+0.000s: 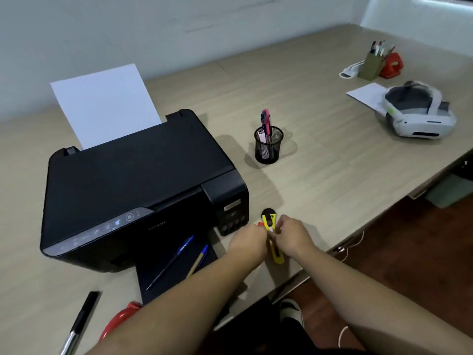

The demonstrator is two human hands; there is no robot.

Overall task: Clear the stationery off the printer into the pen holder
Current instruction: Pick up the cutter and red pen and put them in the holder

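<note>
Yellow utility knife (273, 242), pinched at mid-body between left hand (247, 242) and right hand (293, 235), above the desk's (320, 160) front edge. Two blue pens (176, 257) on the printer's (133, 180) output tray. Mesh pen holder (268, 146) mid-desk, right of printer.

Both arms fwd, left hand (247, 240) & right hand (291, 235) pinched together.

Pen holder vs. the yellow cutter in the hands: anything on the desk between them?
Head view: nothing. The desk is bare between the mesh pen holder and the yellow cutter held by both hands; the printer sits off to the left.
</note>
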